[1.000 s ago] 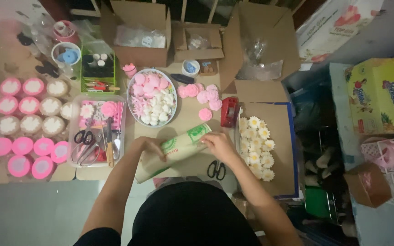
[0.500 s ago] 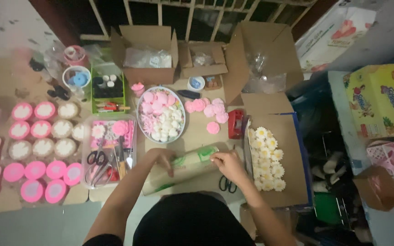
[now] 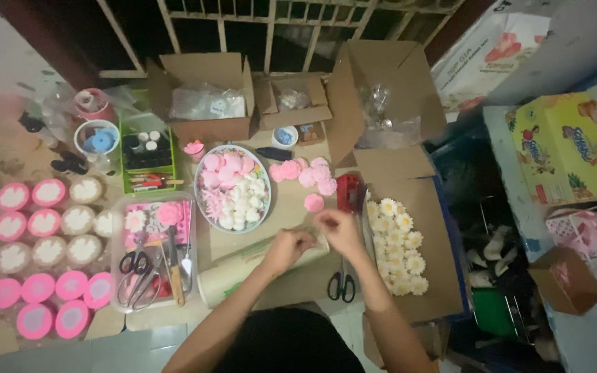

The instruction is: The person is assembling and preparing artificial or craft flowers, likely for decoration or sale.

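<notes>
On cardboard tabletop (image 3: 291, 214) | both hands (left hand (image 3: 290, 245), right hand (image 3: 338, 229)) grasp paper roll (image 3: 243, 268) | window bars (image 3: 271, 34) behind

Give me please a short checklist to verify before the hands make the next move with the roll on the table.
1. Both hands on the roll: ok. Left hand and right hand meet over the upper end of the roll.
2. Roll supported: ok, it lies flat on the table.
3. What the fingertips pinch: cannot tell, too small and blurred.
4. Black scissors near: ok, on the table just below the right hand.
5. Space around the hands: not ok; a loose pink flower and the box of white daisies lie close.
</notes>
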